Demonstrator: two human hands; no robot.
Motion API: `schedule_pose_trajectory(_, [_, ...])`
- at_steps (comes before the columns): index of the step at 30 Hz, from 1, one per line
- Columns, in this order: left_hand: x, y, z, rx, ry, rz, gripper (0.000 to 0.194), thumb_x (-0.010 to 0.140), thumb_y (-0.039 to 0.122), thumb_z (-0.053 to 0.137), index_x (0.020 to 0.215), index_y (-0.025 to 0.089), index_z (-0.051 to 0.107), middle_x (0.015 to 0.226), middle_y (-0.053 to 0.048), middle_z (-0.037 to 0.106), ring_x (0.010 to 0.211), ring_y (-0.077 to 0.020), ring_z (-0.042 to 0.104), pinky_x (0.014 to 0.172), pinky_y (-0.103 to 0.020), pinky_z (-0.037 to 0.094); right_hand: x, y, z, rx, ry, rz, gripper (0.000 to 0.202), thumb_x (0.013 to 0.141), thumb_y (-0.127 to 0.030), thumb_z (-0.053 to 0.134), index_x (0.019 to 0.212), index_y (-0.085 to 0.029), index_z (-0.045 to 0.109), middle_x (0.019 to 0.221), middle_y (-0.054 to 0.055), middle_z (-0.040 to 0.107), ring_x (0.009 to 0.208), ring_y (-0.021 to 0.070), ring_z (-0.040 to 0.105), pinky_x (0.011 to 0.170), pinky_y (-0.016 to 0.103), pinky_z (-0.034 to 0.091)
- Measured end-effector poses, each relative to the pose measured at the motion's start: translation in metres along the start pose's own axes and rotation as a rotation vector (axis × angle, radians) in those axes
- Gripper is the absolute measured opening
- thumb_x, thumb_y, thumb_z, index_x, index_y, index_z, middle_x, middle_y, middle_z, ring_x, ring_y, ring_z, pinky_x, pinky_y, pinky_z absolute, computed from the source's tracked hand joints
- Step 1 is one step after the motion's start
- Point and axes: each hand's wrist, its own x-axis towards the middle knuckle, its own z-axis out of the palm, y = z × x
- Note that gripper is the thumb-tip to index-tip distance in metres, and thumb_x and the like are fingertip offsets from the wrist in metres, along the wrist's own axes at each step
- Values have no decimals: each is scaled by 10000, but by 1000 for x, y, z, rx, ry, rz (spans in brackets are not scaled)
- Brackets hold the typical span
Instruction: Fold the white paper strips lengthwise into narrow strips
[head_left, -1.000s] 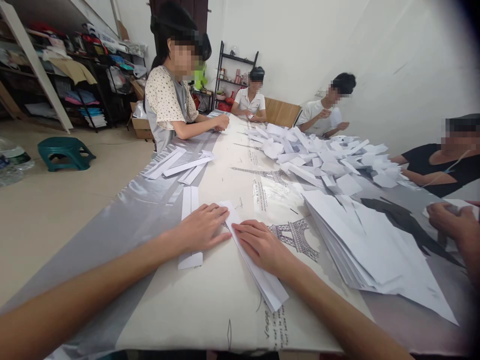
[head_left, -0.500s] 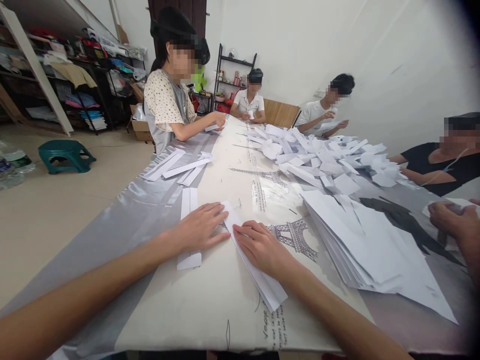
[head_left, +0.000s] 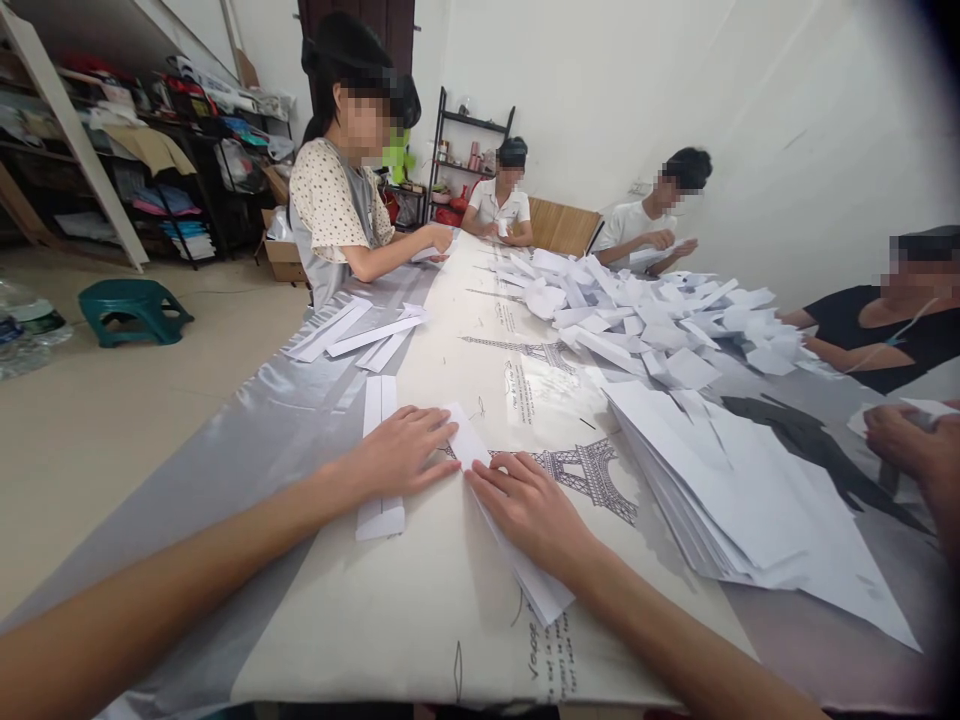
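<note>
A folded white paper strip lies slantwise on the printed tablecloth in front of me. My left hand rests with fingers outstretched, its fingertips on the strip's far left edge. My right hand lies flat along the middle of the same strip, fingers extended and pressing on it. The strip's near end shows below that hand, and its middle is partly covered. Beneath my left hand and wrist lies a second folded paper strip, with both of its ends showing.
More folded strips lie farther along the left side. A stack of white paper sheets sits at right, before a heap of folded paper pieces. Several people work around the table. A green stool stands on the floor.
My right hand has slid slightly toward me along the strip, uncovering more of its far part. My left hand stays in place.
</note>
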Motion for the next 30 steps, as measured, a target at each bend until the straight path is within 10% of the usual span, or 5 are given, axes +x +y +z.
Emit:
schedule_pose_trajectory(9, [3, 3, -3, 51, -10, 11, 439, 1072, 490, 365, 1269, 163, 581, 1340, -141, 616, 1197, -293, 609, 994, -420, 436, -7, 6, 6, -45, 87, -51, 212, 965, -2, 518, 956, -160, 659, 699, 27, 680, 748, 190, 564, 711, 340, 412])
schedule_pose_trajectory(16, [1, 1, -2, 27, -27, 12, 429, 1076, 478, 363, 1274, 161, 575, 1346, -142, 602, 1195, -294, 600, 986, -428, 438, -2, -1, -6, 97, 37, 100, 308, 1036, -349, 542, 791, -182, 625, 564, -10, 587, 629, 167, 554, 599, 304, 376])
schedule_pose_trajectory(30, [5, -10, -2, -161, 43, 20, 354, 1063, 430, 429, 1261, 207, 618, 1269, -107, 617, 1177, -265, 551, 1053, -445, 413, 3, -15, -15, 20, -67, 207, 268, 953, -103, 510, 703, -185, 561, 571, -3, 596, 564, 159, 532, 497, 300, 157])
